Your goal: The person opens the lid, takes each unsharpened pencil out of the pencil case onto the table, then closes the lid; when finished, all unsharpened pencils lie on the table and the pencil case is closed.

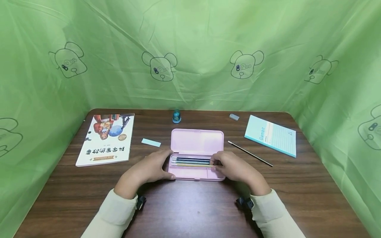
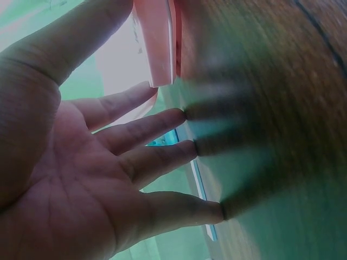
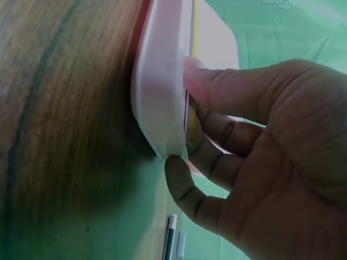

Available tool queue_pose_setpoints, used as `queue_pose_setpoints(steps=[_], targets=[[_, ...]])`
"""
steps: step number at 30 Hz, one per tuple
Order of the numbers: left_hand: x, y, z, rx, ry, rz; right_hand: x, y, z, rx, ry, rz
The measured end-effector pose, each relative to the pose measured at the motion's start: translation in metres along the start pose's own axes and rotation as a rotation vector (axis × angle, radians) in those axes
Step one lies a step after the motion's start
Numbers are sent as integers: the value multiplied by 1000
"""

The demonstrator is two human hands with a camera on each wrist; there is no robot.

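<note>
Beside pencil case (image 1: 197, 142): loose pencil (image 1: 250, 153); notebook (image 1: 271, 135); book (image 1: 106, 138).

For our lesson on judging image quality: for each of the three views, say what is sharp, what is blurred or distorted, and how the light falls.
Head view: evenly lit and sharp, with the table edge bowed by the wide lens. Left wrist view: the left hand is fairly sharp, the tabletop beyond it smeared and tinted green. Right wrist view: the right hand and pencil case are soft and close, the wood grain blurred.

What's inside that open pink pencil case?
In the pink pencil case, a few pencils lie side by side along the tray. Their right ends are covered by the right hand, so I cannot count them surely. The left hand rests at the case's left end.
</note>
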State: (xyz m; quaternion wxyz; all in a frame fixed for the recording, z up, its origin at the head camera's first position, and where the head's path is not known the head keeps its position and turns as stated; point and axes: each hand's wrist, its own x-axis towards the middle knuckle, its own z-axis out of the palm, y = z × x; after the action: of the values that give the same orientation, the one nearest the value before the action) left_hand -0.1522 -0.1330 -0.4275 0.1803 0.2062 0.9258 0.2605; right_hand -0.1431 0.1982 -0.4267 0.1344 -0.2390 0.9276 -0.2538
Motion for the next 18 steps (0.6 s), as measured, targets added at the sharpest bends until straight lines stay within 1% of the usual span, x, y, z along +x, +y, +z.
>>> queue_pose_setpoints(steps=[3,5,11,15,18], targets=[[0,0,0,-1,1,-1,-3,1,-5,-12,34,-29],[1,0,0,0,0,1,-6,1,-10,-6,62,-32],[2,1,0,-4,-7,-2,-16,8,-30,93,120,39],[1,0,0,0,-13,-7,-26,17,-45,118,176,66],[1,-1,1,0,-12,-9,-35,28,-59,117,214,101]])
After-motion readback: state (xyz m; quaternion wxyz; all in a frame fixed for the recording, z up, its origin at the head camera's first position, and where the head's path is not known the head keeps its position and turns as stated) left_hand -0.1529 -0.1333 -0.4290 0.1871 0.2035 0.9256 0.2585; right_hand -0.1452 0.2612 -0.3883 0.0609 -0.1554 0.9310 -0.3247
